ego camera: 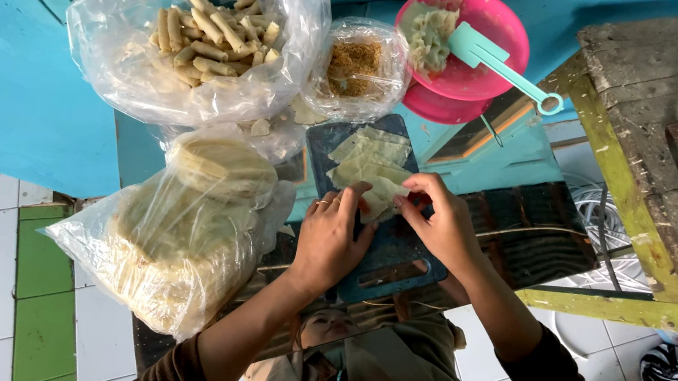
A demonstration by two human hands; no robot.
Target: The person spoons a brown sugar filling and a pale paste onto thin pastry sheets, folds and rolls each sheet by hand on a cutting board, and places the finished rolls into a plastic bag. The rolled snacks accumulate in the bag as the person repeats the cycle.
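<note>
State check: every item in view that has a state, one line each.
Left hand: pressing the wrapper.
Right hand: fingers pinching the wrapper edge.
Wrapper: partly folded on the cutting board.
Bag of finished rolls: open at the top.
Bag of round wrappers: open, full.
Small crumb bag: open.
Pink bowl: holds filling, spatula resting in it.

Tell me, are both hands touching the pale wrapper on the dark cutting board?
Touching. The head view shows the left hand and the right hand with fingertips pressed on the folded wrapper, which lies on the cutting board.
</note>
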